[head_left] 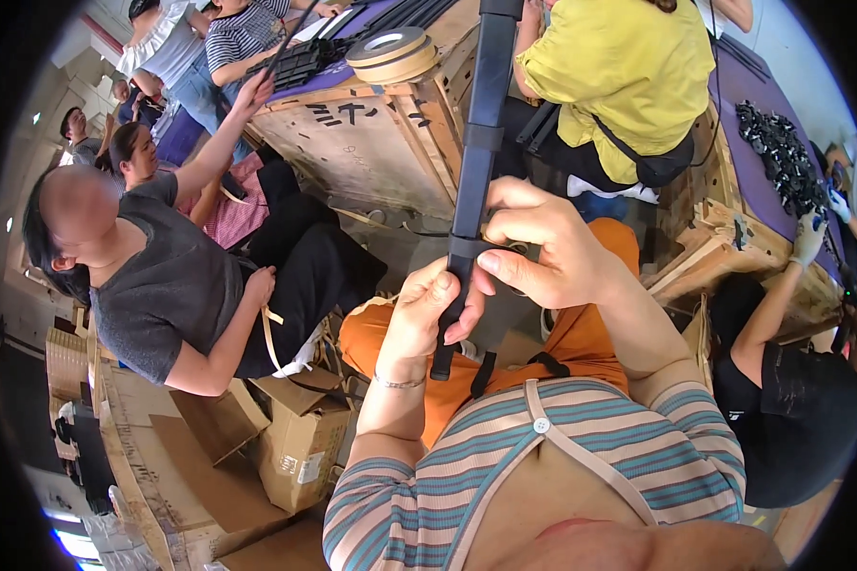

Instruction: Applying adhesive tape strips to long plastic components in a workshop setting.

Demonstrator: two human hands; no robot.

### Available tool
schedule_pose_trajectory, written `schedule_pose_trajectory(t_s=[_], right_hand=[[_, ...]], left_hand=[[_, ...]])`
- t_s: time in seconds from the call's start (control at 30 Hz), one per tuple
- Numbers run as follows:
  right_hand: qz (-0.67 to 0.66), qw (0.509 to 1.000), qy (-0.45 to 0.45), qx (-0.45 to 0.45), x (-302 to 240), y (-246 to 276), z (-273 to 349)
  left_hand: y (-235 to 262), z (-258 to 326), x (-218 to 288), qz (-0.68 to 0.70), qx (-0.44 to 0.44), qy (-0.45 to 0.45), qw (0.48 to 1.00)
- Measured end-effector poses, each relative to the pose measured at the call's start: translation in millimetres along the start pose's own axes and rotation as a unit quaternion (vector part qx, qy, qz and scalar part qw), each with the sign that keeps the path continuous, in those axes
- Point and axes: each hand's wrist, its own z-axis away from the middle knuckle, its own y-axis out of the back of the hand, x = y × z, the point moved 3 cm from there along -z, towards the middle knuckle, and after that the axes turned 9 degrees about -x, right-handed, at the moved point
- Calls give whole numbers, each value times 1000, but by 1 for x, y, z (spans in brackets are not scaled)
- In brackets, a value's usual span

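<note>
A long black telescopic tube runs almost upright in front of me, with wider collars along its length. Its lower end hangs just above my striped top. My left hand is wrapped round the lower part, its thumb along the side. My right hand is closed at the lowest collar, with the thumb and a lower finger pressed against it and the upper fingers bent beside the tube. A short black strap or strip hangs near my lap.
At left sits a person in a dark grey top, one arm raised. Ahead, a wooden crate table carries tape rolls and black parts. Someone in yellow sits beyond. Right, black pieces lie on a purple-topped table; cardboard boxes stand lower left.
</note>
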Motion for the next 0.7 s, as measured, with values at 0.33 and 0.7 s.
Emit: schedule_pose_trajectory(t_s=[0.33, 0.7], right_hand=[[-59, 972, -225, -38, 0, -17, 3], [-178, 970, -167, -15, 22, -33, 5]], left_hand=[[1, 5, -6, 28, 21, -22, 999], [1, 5, -13, 205, -67, 17, 976]])
